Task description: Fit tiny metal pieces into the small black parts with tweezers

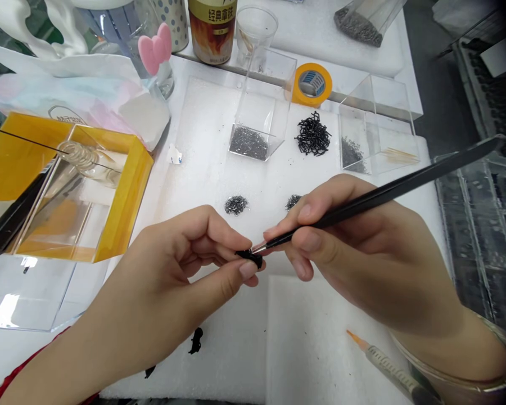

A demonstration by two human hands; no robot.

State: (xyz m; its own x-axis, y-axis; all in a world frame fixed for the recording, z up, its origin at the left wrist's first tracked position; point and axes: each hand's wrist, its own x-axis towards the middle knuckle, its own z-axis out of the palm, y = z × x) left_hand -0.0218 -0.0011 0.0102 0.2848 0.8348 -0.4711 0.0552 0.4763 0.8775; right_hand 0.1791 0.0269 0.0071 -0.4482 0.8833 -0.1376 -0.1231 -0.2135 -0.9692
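My left hand [177, 270] is closed, with thumb and fingers pinching a small black part [248, 257] whose exact kind I cannot make out. In my right hand [362, 264] lies a pair of black tweezers [388, 192], held like a pen. Their thin metal tips meet the top of the black part; whether they grip anything there is too small to tell. Small heaps of shiny dark bits [236, 205] lie just beyond my hands, one partly behind my right fingers. Another small black piece [196, 340] rests below my left hand.
Clear boxes [263, 101] of tiny parts, a pile of black pieces [314, 135] and yellow tape [313, 84] stand behind my hands. A yellow-edged clear box [126, 191] is at left. An orange-tipped syringe [388, 365] lies at lower right. A can [213, 34] stands at the back.
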